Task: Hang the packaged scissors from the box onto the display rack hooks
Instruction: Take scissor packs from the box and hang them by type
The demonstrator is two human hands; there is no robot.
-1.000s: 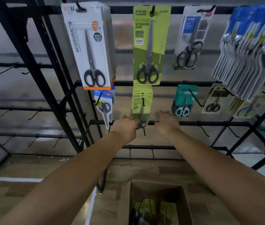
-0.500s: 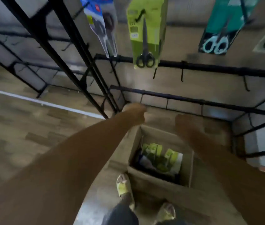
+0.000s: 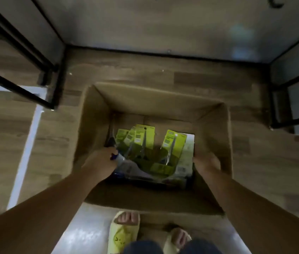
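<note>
Cardboard box walls flank both hands | left hand, right hand grip unclear

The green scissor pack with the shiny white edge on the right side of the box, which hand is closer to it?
Right. The right hand is beside the green scissor pack, at its white edge; touching is unclear. The left hand is across the box, on a blue-edged pack.

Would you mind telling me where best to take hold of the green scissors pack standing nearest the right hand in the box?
Probably by its top edge. The green pack stands nearly upright in the box, its top end free and its foot buried among other packs. The right hand, already at that side, could come from above and pinch the card flat, thumb on one face, fingers on the other.
</note>
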